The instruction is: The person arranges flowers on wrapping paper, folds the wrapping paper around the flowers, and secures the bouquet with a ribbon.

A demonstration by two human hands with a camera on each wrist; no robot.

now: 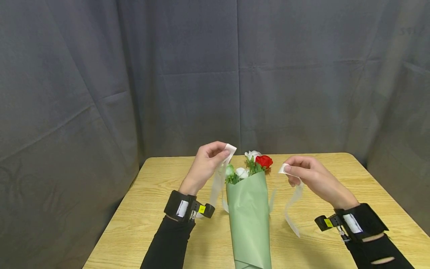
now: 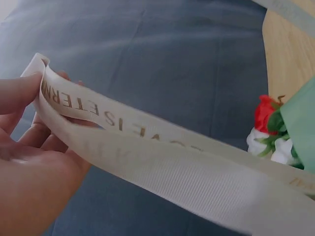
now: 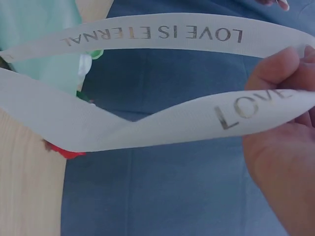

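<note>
With your left hand (image 1: 204,165), you are pinching a white ribbon (image 1: 217,188) between thumb and fingers, so this grip is clamping on a folded part of it. With your right hand (image 1: 315,178), you are pinching ribbon in the same way, and a length is hanging below this grip, over the bench (image 1: 364,179). Whether both lengths are forming one single piece, I cannot tell. Between your hands, a bouquet (image 1: 248,198) is resting on the bench, its flowers pointing away from you. A red flower (image 1: 264,161) and white flowers (image 1: 242,172) are showing above the green wrapping paper (image 1: 251,235), and ribbon is also appearing at both sides of this paper. In the right wrist view, the upper strip is carrying the words LOVE IS ETERNAL, upside down. Behind the bench, a grey curtain (image 1: 188,82) is hanging.
</note>
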